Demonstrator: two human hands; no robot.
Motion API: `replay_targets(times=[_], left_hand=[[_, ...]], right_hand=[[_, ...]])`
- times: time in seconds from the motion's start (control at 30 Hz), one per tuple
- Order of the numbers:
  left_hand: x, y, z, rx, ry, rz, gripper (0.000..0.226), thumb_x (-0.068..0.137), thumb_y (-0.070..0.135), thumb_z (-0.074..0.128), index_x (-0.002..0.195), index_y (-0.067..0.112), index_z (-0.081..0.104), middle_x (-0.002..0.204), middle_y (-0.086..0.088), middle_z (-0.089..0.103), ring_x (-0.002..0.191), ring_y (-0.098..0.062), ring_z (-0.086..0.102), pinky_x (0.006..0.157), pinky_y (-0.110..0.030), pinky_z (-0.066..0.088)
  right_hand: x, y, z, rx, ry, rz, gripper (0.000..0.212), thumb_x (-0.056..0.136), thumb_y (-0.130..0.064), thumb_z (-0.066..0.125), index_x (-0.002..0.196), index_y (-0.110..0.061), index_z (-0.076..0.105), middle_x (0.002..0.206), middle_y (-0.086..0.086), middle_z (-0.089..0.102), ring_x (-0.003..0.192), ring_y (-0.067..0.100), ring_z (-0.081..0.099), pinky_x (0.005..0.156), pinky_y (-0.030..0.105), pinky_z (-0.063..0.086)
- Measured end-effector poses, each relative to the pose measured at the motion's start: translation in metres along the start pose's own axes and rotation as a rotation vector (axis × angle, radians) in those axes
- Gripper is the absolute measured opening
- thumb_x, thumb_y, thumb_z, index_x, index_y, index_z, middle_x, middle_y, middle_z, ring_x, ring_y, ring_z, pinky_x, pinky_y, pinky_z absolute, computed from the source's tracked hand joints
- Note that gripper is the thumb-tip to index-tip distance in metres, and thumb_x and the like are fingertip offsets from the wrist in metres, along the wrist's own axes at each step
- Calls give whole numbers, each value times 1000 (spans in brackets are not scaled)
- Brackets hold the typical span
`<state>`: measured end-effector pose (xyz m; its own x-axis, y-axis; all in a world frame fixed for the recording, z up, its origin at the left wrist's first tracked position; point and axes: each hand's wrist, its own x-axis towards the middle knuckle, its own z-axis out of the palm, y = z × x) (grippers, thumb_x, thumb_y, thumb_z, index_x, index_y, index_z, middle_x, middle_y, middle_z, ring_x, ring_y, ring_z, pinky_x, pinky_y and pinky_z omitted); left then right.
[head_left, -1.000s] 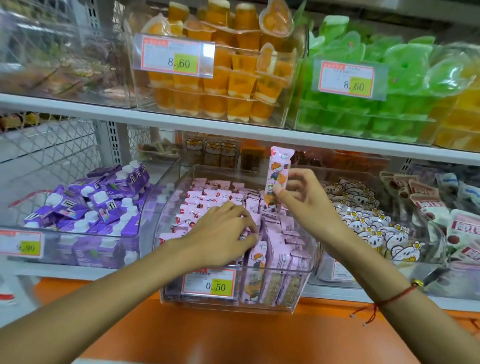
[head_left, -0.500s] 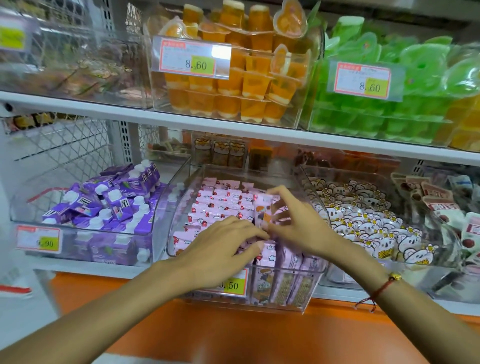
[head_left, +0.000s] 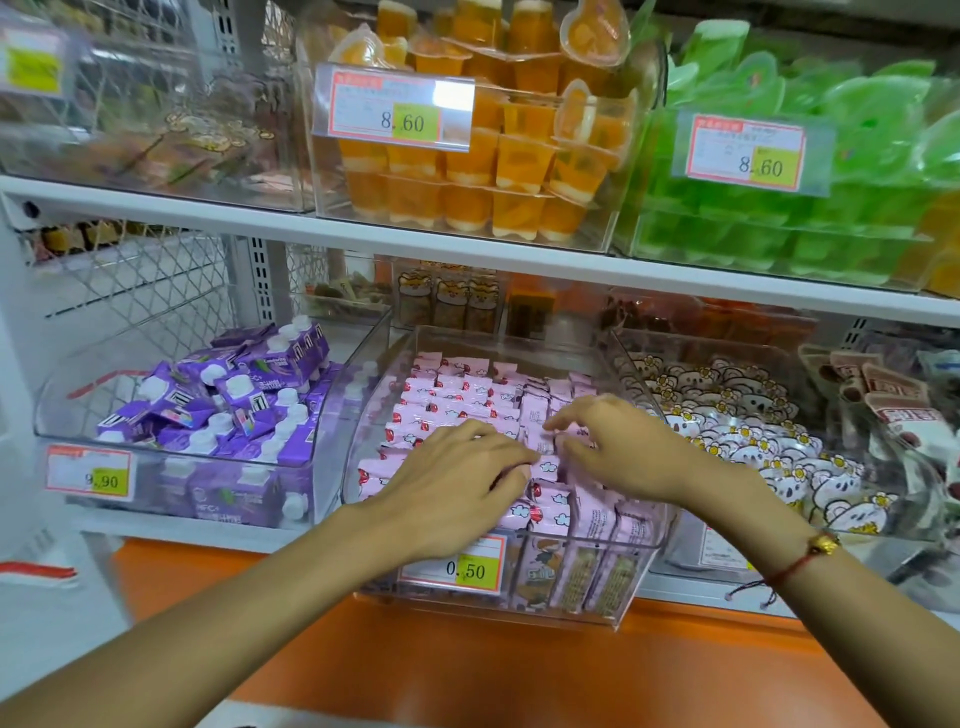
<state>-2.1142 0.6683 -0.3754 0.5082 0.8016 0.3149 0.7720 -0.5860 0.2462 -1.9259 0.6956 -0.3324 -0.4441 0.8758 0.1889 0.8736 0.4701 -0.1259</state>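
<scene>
Found left hand (head_left: 457, 475) spread loosely on pink packets (head_left: 457, 395) inside clear bin (head_left: 363, 426), gripping nothing. Found right hand (head_left: 621, 447) just beside it, fingertips bent onto 1 upright packet (head_left: 535, 421) mid-bin; pinch or press, could not tell. Judged right hand nearer, long axis vertical. Counted 2 hands, 1 bin; packets uncountable.
</scene>
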Motion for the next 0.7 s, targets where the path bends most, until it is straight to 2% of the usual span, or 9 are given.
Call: replay_targets(times=[0.07, 0.23, 0.33, 0.4, 0.47, 0.53, 0.6, 0.63, 0.7], left_hand=[[1, -2, 2, -1, -13, 13, 40, 101, 37, 26, 135, 32, 47, 135, 16, 51, 122, -5, 34, 94, -24, 24], [-1, -5, 6, 12, -2, 16, 41, 101, 39, 25, 138, 34, 43, 132, 15, 47, 120, -4, 32, 92, -21, 21], [-2, -6, 5, -6, -9, 5, 42, 101, 39, 24, 138, 33, 43, 131, 14, 49, 119, -5, 34, 91, -21, 21], [-1, -6, 5, -18, -13, 0, 41, 101, 39, 25, 137, 33, 44, 131, 14, 50, 118, -7, 36, 91, -22, 22], [-2, -5, 5, -28, -6, -7, 41, 101, 39, 26, 137, 32, 44, 130, 12, 51, 117, -8, 38, 91, -23, 24], [-3, -5, 5, -50, 12, -22, 40, 101, 40, 28, 136, 30, 44, 130, 11, 52, 116, -8, 40, 90, -23, 24], [-4, -6, 5, -70, 21, -32, 39, 101, 40, 29, 134, 30, 46, 129, 11, 53, 116, -9, 41, 90, -23, 24], [-4, -5, 4, -71, 19, -29, 38, 101, 40, 29, 133, 31, 47, 129, 11, 54, 116, -9, 41, 91, -23, 24], [-4, -5, 4, -61, 11, -23, 39, 101, 40, 28, 133, 31, 48, 131, 12, 53, 118, -9, 40, 95, -25, 26]], right_hand=[[7, 2, -5, -31, 79, 18, 27, 94, -25, 53, 117, -17, 64, 123, 3, 63, 115, 20, 54, 95, 33, 44], [28, 2, 0, -133, -153, 94, 32, 86, -39, 64, 113, -21, 67, 118, 4, 62, 118, 24, 50, 94, 36, 43], [35, 4, -2, -14, -166, 109, 25, 80, -35, 72, 98, -19, 72, 102, 1, 68, 98, 17, 60, 88, 30, 46], [38, 4, -4, -11, -245, 94, 23, 82, -32, 71, 98, -16, 72, 102, 4, 69, 99, 19, 60, 94, 34, 45], [40, 3, -4, -10, -298, 93, 22, 85, -29, 68, 101, -14, 70, 105, 7, 68, 101, 20, 58, 92, 34, 45], [40, 4, -6, 54, -309, 88, 21, 85, -25, 68, 101, -12, 71, 101, 7, 67, 92, 19, 56, 81, 26, 46], [38, 3, -10, 132, -313, 95, 21, 84, -24, 69, 99, -9, 72, 82, 1, 63, 73, 12, 51, 60, 11, 39], [37, 3, -13, 163, -304, 103, 21, 84, -25, 70, 96, -9, 73, 75, -3, 59, 65, 8, 48, 53, 8, 35], [37, 3, -17, 236, -262, 103, 16, 84, -27, 70, 88, -11, 72, 74, -5, 61, 65, 6, 51, 56, 9, 39]])
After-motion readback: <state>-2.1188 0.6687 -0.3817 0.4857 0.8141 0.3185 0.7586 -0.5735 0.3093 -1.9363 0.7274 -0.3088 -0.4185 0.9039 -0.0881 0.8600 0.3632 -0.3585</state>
